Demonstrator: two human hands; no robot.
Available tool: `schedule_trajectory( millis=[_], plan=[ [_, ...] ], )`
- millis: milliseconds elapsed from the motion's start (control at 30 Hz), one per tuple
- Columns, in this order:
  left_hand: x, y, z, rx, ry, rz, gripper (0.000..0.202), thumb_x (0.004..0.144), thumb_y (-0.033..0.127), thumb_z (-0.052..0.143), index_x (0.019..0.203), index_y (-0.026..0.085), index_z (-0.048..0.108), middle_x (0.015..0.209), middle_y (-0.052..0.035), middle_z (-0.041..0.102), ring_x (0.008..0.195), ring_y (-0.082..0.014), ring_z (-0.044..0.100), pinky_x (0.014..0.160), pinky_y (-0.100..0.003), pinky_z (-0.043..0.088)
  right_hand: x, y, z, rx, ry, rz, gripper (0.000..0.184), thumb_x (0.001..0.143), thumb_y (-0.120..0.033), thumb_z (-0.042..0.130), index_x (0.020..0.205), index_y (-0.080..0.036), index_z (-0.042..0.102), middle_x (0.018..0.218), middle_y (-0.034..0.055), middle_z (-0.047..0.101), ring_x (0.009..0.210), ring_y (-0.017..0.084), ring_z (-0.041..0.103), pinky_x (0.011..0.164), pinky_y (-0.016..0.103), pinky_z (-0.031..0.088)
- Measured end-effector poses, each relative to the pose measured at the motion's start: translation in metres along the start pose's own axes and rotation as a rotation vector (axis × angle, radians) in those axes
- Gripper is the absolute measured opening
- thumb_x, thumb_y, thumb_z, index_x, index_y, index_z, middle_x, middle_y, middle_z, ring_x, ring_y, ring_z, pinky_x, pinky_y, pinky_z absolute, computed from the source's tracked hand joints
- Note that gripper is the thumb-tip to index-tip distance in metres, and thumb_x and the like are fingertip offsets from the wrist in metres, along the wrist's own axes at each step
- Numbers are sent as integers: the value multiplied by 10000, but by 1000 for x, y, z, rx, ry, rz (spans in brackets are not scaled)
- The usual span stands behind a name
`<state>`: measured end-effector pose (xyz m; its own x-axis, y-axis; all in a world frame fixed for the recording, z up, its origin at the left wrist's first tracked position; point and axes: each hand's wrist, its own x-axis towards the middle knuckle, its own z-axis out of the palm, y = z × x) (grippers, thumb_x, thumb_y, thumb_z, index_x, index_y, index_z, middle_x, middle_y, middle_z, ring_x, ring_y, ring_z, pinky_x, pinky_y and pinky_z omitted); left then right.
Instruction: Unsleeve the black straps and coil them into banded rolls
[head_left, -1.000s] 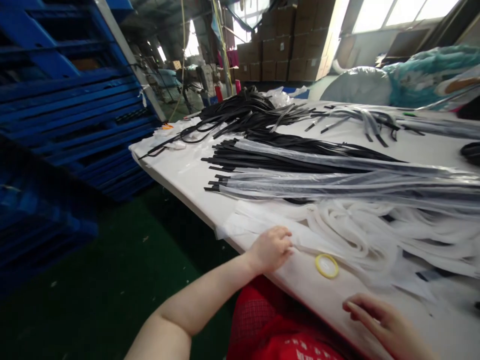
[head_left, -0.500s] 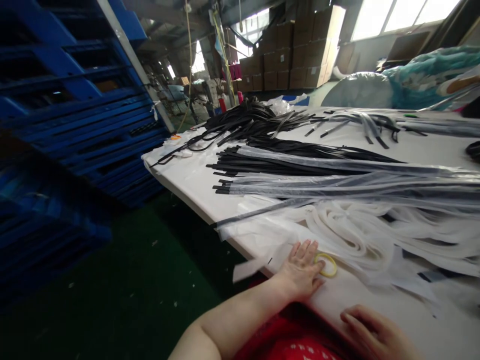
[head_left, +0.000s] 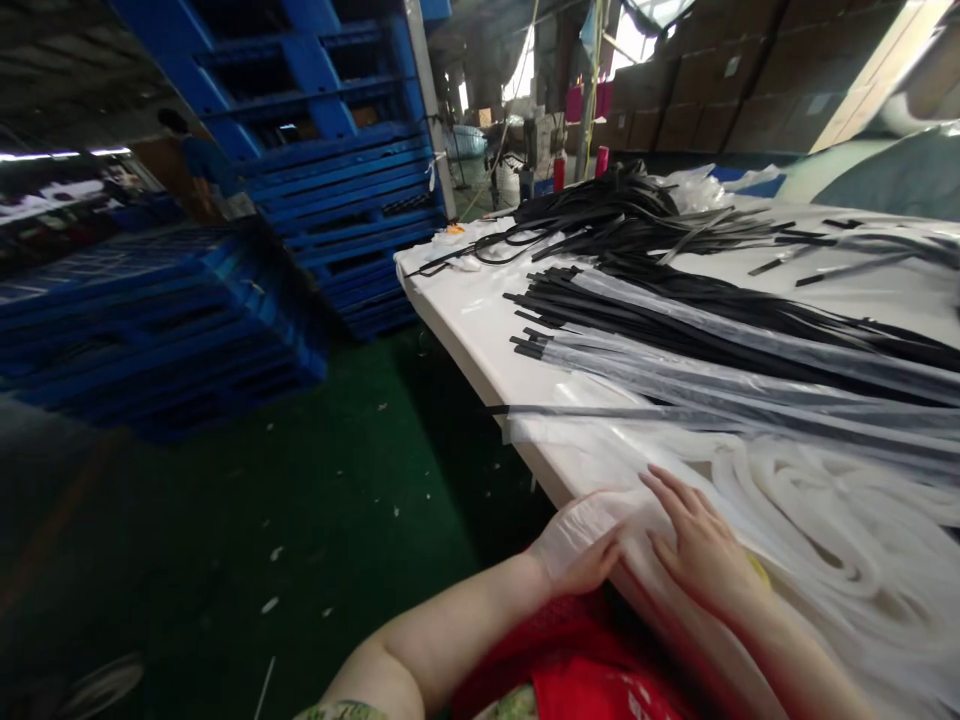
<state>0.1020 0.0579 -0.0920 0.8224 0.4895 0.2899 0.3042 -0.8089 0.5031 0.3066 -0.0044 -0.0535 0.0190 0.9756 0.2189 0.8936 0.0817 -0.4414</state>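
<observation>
My left hand (head_left: 577, 545) lies at the near edge of the white table (head_left: 465, 310), partly under a thin translucent white sleeve (head_left: 600, 515) that it grips at the end. My right hand (head_left: 697, 545) rests flat on the same white sleeve, fingers stretched out toward the left, right beside my left hand. A sliver of the yellow tape ring (head_left: 759, 570) shows behind my right wrist. Soft white foam strips (head_left: 810, 510) lie in loops just to the right. Beyond them are black strips in clear sleeves (head_left: 720, 350).
A heap of loose black strips (head_left: 607, 215) covers the far end of the table. Blue plastic pallets (head_left: 330, 170) are stacked to the left on a dark green floor (head_left: 315, 520). Brown cartons (head_left: 720, 100) stand at the back.
My left hand left the yellow ring and took the end of the white sleeve. My right hand moved left onto the sleeve. The view swung left.
</observation>
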Motion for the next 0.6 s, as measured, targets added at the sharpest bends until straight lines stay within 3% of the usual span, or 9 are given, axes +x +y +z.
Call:
schedule_trajectory(
  millis=[100,167,267,367,500,600],
  plan=[
    [-10,-14,-1,-33,114,-66,553,918,331,506,1440,167,421,1463,-125,497,1374,-260,431,1183,-430,330,38,-11,18,-25,-161,-119,645,679,-125,498,1321,-158,558,1218,114,645,1140,286,566,1030,468,431],
    [-12,-21,-7,-57,218,-220,530,877,353,572,1363,150,513,1384,-147,564,1327,-276,483,1162,-434,365,55,-18,26,26,-267,-88,523,690,-137,495,1188,-166,652,1062,98,700,1020,269,613,959,429,464],
    [-10,-27,-23,-183,389,-476,597,742,447,741,1235,132,620,1301,-172,609,1270,-317,522,1130,-458,403,67,-28,30,141,-322,-6,295,793,-227,473,953,-203,719,942,80,720,892,247,643,812,366,491],
    [-1,-28,-39,-472,492,-542,628,646,473,819,1165,152,671,1247,-155,643,1189,-321,577,1096,-464,428,72,-37,25,303,-399,7,371,914,-393,408,782,-211,702,778,56,700,773,223,650,731,329,483],
    [16,-28,-44,-1096,645,-613,432,646,448,818,942,142,743,1004,-111,729,954,-265,665,908,-382,517,78,-39,18,385,-477,50,527,938,-597,399,800,-203,721,731,42,699,721,215,655,708,313,483],
    [28,-32,-41,-1319,761,-739,388,612,460,830,801,137,728,835,-68,729,777,-208,653,758,-321,515,89,-31,17,366,-519,70,586,950,-626,353,787,-199,720,738,49,712,739,228,666,728,322,492]
  ],
)
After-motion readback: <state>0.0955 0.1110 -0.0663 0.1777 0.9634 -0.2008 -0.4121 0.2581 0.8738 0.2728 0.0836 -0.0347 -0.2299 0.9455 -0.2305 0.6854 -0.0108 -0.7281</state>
